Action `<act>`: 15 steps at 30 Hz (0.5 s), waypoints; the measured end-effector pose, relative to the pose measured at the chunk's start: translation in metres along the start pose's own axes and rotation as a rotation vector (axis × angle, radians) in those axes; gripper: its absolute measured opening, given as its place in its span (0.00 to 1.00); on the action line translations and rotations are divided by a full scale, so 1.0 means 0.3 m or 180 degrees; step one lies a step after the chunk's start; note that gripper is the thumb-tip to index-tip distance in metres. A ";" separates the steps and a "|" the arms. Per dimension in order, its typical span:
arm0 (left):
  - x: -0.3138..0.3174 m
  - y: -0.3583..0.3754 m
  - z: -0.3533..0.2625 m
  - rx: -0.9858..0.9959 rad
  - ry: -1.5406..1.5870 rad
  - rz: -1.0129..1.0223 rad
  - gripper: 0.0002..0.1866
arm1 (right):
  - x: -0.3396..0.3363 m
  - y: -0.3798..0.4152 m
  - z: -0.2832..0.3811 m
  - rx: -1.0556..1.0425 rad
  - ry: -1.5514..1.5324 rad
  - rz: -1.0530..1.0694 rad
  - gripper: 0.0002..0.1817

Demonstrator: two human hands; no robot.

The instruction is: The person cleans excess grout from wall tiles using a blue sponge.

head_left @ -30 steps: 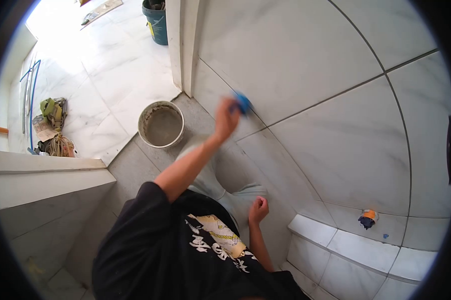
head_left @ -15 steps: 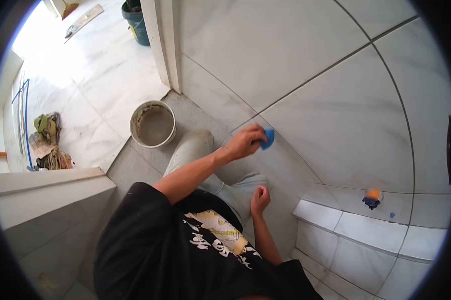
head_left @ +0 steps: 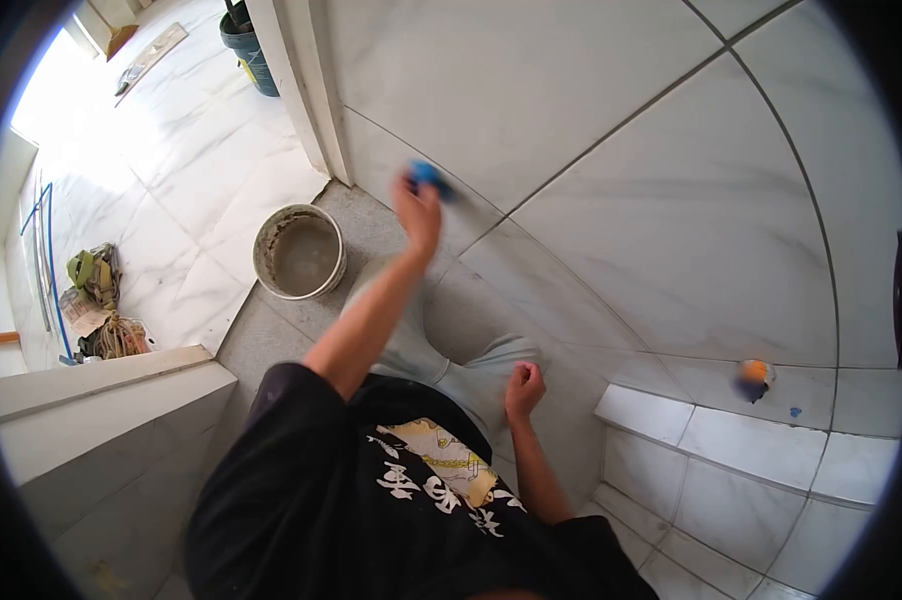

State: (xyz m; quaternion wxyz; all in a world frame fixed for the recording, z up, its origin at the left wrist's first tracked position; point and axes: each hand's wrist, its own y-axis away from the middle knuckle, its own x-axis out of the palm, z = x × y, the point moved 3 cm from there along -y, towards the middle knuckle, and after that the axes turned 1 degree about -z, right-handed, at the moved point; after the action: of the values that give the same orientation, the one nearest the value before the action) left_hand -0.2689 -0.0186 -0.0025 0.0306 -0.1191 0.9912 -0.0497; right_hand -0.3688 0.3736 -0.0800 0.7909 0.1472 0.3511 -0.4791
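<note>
My left hand [head_left: 418,212] is closed round a small blue pad [head_left: 426,175], blurred by motion. The pad is at the lower part of the white marbled wall tiles [head_left: 571,90], by the joint near the door frame. Below and left of that hand, a round bucket [head_left: 341,262] of cloudy grey water stands on the grey floor. My right hand [head_left: 524,391] is curled into a fist by my knee, with no object showing in it.
A white door frame [head_left: 306,90] rises beyond the bucket. On the floor past it are a dark green bucket [head_left: 251,65], cords and bags [head_left: 101,290], and blue rods [head_left: 53,270]. A tiled ledge [head_left: 741,445] runs at the lower right, near an orange-and-dark item [head_left: 756,380].
My left hand has moved up and to the left along the wall with the blue pad, towards the door frame. My right hand stays by the knee. The view has shifted slightly.
</note>
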 end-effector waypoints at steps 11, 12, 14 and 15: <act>-0.142 -0.166 -0.118 -0.0549 0.1353 -0.0423 0.19 | 0.002 0.009 -0.008 0.0119 0.0060 -0.0074 0.07; -0.080 -0.160 -0.106 -0.0506 0.1096 -0.0342 0.20 | 0.002 0.000 -0.002 0.0103 -0.0056 -0.0074 0.07; 0.050 -0.011 -0.062 -0.0235 0.0389 -0.0306 0.20 | -0.015 0.013 0.000 0.0078 -0.0165 -0.0092 0.06; 0.129 0.118 -0.046 0.0013 -0.0050 -0.0348 0.20 | -0.012 0.004 0.005 0.0082 -0.0090 -0.0072 0.06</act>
State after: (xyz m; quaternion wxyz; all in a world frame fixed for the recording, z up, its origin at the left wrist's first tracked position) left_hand -0.3156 0.0076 0.0056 0.0358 -0.1734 0.9828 -0.0524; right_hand -0.3682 0.3757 -0.0764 0.7883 0.1467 0.3354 -0.4946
